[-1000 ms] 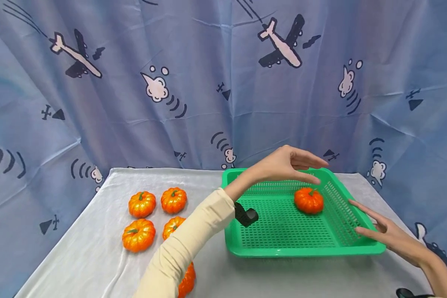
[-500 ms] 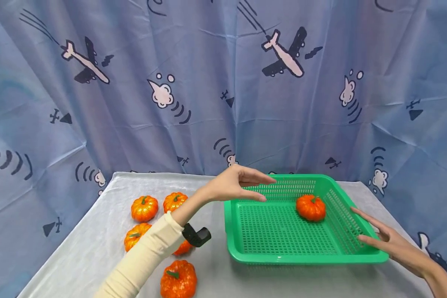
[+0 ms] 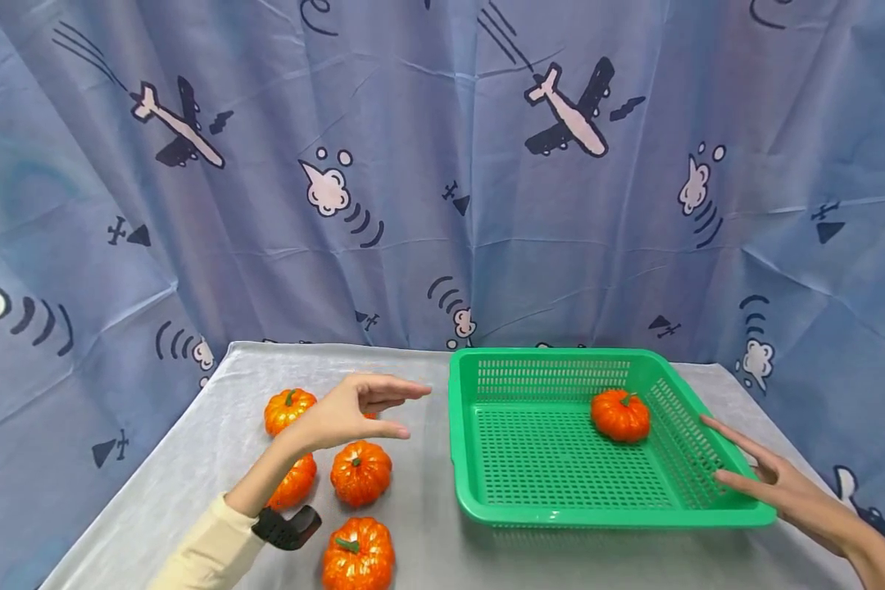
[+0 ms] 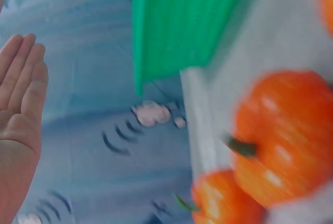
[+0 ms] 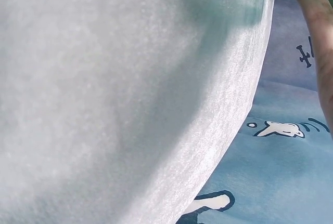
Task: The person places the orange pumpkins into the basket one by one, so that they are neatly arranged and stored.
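My left hand (image 3: 361, 414) hangs above the small orange pumpkins on the left of the table, its thumb and fingers spread apart with nothing between them. Below and around it are a pumpkin (image 3: 361, 473), one partly covered by my wrist (image 3: 292, 485), a back-left one (image 3: 286, 410) and a front one (image 3: 358, 553). Another at the back is almost wholly hidden behind the hand. In the left wrist view, my palm (image 4: 21, 104) faces a blurred pumpkin (image 4: 291, 135). My right hand (image 3: 792, 487) rests on the right rim of a green basket (image 3: 553, 516), fingers fairly straight.
One pumpkin (image 3: 620, 415) sits inside the basket, toward its back right. A white cloth (image 3: 184, 483) covers the table. Behind hangs a blue curtain (image 3: 398, 205) printed with planes. A black band with a camera (image 3: 288, 527) is on my left wrist.
From above the basket, my left hand has moved left and down to the pumpkins on the table. My right hand stays at the rim. The head view has shifted slightly.
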### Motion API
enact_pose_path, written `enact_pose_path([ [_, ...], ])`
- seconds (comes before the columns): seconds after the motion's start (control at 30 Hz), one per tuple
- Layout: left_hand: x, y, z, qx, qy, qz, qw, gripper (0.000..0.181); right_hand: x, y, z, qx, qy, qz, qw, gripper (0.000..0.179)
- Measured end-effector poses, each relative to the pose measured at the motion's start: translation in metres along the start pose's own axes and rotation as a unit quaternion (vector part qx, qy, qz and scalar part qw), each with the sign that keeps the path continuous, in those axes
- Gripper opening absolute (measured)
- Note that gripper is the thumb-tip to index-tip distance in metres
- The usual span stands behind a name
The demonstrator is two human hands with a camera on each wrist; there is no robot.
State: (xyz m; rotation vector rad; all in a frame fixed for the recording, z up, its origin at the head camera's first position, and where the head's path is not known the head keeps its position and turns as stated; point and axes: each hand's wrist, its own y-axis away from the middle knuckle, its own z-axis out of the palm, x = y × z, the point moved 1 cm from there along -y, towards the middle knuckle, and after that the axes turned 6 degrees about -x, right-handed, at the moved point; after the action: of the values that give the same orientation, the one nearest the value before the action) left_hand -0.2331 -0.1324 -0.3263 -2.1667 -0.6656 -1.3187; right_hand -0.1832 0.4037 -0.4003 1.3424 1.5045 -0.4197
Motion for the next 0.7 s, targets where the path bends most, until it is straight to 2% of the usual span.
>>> enact_pose_path([
  [0.13,-0.016,0.035,-0.005,0.009,0.03,-0.003,0.9995,0.047,0.001,0.0,-0.001,-0.004,-0.008,-0.004,1.0,0.069],
  [0.23,-0.027,0.06,-0.004,0.01,0.038,0.022,0.999,0.047,0.001,0.0,-0.001,-0.006,-0.01,-0.002,0.9999,0.07],
  [0.33,-0.035,0.079,0.0,0.013,0.027,0.05,0.9983,0.047,0.001,0.0,-0.001,-0.006,-0.003,0.001,1.0,0.07],
  [0.5,-0.043,0.098,0.009,0.008,0.041,0.077,0.9961,0.049,-0.002,0.002,-0.002,-0.009,-0.008,-0.003,0.9999,0.069],
  [0.7,-0.047,0.109,0.015,-0.005,0.064,0.087,0.9942,0.052,0.0,0.003,0.0,-0.01,-0.008,-0.011,0.9999,0.069],
])
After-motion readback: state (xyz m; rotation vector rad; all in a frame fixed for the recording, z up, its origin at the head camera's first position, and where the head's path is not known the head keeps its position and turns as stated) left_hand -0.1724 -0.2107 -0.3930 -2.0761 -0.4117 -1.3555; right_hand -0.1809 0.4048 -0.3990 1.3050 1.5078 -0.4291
